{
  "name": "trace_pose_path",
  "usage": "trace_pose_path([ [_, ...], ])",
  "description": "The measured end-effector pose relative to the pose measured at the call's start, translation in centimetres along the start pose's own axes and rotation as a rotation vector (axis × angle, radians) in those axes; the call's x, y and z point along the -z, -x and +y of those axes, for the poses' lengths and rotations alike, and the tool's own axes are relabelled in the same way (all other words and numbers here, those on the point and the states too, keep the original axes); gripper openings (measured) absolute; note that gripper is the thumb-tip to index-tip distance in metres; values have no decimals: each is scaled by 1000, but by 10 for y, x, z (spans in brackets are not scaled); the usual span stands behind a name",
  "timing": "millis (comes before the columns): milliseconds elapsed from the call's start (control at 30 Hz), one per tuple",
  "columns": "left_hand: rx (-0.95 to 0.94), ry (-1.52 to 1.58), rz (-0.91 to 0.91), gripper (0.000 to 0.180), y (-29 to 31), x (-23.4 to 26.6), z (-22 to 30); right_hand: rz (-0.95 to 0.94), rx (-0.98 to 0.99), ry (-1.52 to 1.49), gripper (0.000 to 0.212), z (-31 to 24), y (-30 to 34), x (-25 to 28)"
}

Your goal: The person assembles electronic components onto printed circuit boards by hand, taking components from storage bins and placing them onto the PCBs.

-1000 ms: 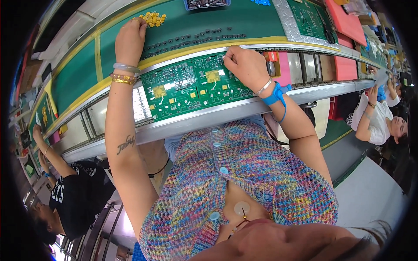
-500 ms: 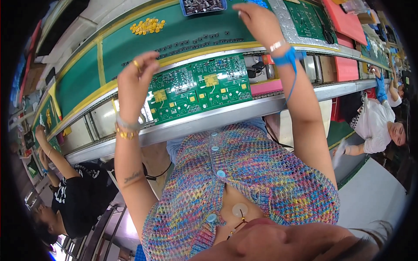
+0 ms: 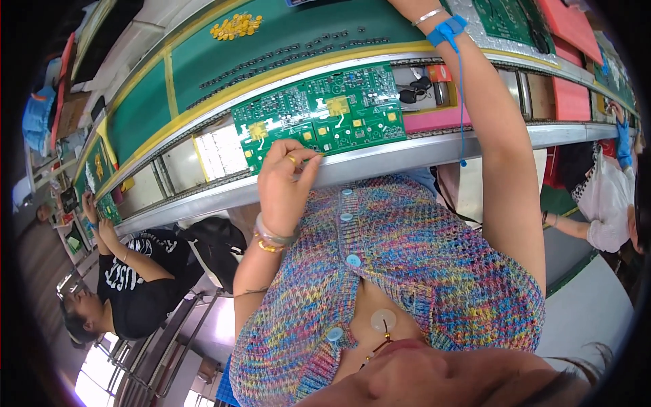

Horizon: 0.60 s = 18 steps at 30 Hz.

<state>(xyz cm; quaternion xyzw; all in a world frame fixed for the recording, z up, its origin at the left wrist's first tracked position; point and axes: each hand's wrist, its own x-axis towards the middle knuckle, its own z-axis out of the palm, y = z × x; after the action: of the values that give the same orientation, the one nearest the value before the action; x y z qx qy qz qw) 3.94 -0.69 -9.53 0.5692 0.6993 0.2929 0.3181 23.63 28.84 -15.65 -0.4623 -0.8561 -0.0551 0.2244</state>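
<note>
A green circuit board panel (image 3: pixel 366 102) with yellow parts lies across the metal rails in front of me. My left hand (image 3: pixel 285 186) is over its near edge, with thumb and fingers drawn together in a pinch. Whether something small is between them I cannot make out. At the top edge my right hand (image 3: pixel 412 8) is mostly cut off, its fingers out of view, beside a blue bin (image 3: pixel 306 2). Rows of small black components (image 3: pixel 291 53) lie on the green mat (image 3: pixel 139 112), with a pile of yellow disc parts (image 3: pixel 236 26) farther back.
A silver rail (image 3: pixel 380 154) runs along the near side. Right of the panel, black items (image 3: pixel 415 91) lie in a compartment. Pink foam blocks (image 3: pixel 571 102) and another green board (image 3: pixel 505 24) are farther right. People work at left (image 3: pixel 139 285) and right (image 3: pixel 607 197).
My left hand has moved right and nearer to me, down to the panel's near edge, fingers more closed. My right hand has reached farther away, past the top edge of view.
</note>
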Motion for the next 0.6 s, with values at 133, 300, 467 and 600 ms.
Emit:
trace_pose_path([
  [133, -132, -263, 96, 12, 0, -19, 5, -90, -121, -375, 14, -26, 32, 52],
  [300, -98, -277, 116, 11, -1, -26, -1, -80, -99, -661, 16, -44, 75, 78],
  [467, -80, -285, 122, 11, -1, -29, -2, -144, -181, -716, 17, -41, 79, 77],
  [600, -85, -295, 121, 11, 1, -30, -3, -132, -184, -749, 17, -41, 80, 76],
])
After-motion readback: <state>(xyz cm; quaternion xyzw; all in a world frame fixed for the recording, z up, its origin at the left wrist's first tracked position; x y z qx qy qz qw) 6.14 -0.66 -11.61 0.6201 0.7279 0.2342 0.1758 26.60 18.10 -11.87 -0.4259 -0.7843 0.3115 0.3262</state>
